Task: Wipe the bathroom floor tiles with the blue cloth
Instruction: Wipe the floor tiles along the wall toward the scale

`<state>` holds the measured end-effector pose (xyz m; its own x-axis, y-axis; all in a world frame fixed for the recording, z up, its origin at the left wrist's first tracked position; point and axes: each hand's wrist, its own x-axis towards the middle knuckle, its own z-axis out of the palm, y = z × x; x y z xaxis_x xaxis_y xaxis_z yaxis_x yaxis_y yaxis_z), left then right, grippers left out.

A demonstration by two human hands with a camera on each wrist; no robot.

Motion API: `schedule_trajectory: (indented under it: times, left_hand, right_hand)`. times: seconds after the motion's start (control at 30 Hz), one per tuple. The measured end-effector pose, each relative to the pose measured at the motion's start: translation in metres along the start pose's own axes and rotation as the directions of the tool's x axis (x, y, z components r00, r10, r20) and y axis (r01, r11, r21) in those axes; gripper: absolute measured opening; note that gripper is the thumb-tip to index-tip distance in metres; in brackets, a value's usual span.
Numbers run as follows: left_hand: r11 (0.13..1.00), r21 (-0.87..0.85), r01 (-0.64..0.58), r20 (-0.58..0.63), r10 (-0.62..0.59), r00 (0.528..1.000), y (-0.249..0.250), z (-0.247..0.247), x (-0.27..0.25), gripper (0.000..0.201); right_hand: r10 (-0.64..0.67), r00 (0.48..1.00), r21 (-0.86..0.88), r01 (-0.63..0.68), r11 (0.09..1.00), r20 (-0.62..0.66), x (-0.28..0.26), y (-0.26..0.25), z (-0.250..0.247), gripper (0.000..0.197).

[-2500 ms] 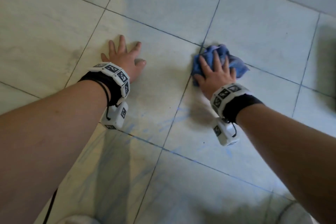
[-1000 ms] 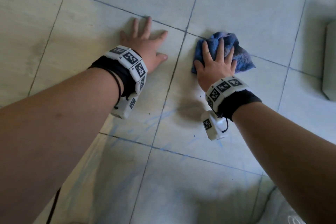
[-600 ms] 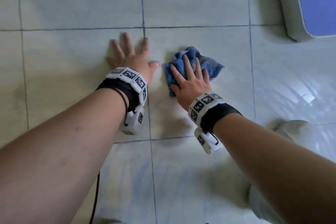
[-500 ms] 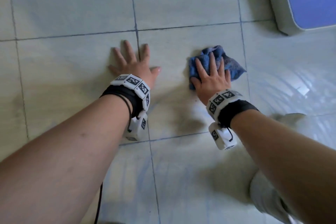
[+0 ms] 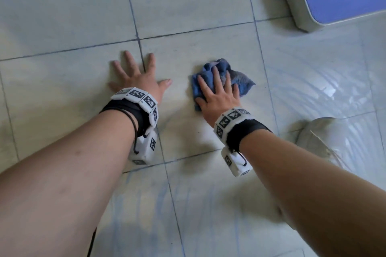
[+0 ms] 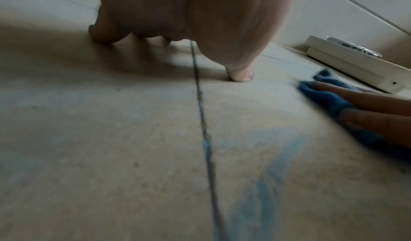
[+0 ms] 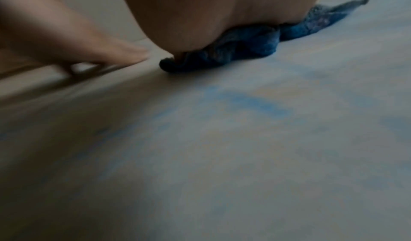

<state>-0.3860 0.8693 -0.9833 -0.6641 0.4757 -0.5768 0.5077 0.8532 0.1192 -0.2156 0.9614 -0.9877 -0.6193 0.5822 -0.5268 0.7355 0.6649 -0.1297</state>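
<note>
The blue cloth (image 5: 223, 81) lies bunched on the floor tiles (image 5: 208, 135), under the flat right hand (image 5: 219, 96) with straight fingers. The left hand (image 5: 140, 81) rests just beside it, fingers spread, holding nothing.

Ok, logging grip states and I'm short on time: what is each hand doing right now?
Left hand: open, fingers spread flat on the floor tiles, holding nothing.
Right hand: open, straight fingers pressing the blue cloth down.

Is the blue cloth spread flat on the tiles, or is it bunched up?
Bunched up. The blue cloth lies in a crumpled wad with folds under the right hand, whose straight fingers press it onto the floor tiles.
</note>
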Motion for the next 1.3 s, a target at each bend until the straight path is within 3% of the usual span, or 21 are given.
schedule_trajectory:
  times: [0.13,0.27,0.43,0.6,0.7,0.87,1.0,1.13,1.3]
  left_hand:
    - [1.0,0.002,0.006,-0.005,-0.006,1.0,0.002,0.0,0.001,0.082]
    - [1.0,-0.003,0.031,0.017,-0.031,0.999,0.004,-0.002,0.003,0.084]
    - [0.997,-0.016,0.078,0.035,-0.078,0.996,0.013,-0.004,0.009,0.086]
    - [0.995,0.019,0.096,0.06,-0.097,0.993,0.014,-0.008,0.012,0.088]
    - [0.995,0.017,0.096,0.078,-0.097,0.992,0.014,-0.013,0.013,0.092]
    - [0.996,0.01,0.087,0.095,-0.087,0.992,0.014,-0.016,0.012,0.094]
    - [0.998,0.012,0.054,0.098,-0.055,0.994,0.007,-0.017,0.015,0.088]
    - [1.0,0.008,0.005,0.102,-0.006,0.995,-0.001,-0.02,0.016,0.078]
    - [0.994,0.078,-0.07,0.094,0.063,0.994,-0.032,-0.026,0.011,0.068]
  right_hand:
    - [0.294,0.955,0.094,-0.289,0.953,-0.042,0.015,0.064,-0.021,0.064]
    - [0.399,0.916,0.148,-0.39,0.909,-0.034,0.022,0.052,-0.022,0.065]
    - [0.122,0.993,0.063,-0.122,0.991,0.001,0.017,-0.008,-0.007,0.068]
    - [0.004,1.0,0.027,-0.003,1.0,-0.009,0.016,0.005,-0.01,0.063]
    - [0.036,0.999,0.063,-0.035,0.997,-0.021,0.021,0.022,-0.017,0.061]
    - [0.259,0.965,0.156,-0.249,0.956,-0.048,0.034,0.06,-0.031,0.061]
    - [0.328,0.944,0.174,-0.317,0.932,-0.034,0.037,0.039,-0.029,0.064]
    - [0.292,0.955,0.154,-0.282,0.947,-0.047,0.034,0.006,-0.022,0.068]
    - [0.125,0.991,0.085,-0.122,0.989,-0.04,0.026,-0.056,-0.003,0.069]
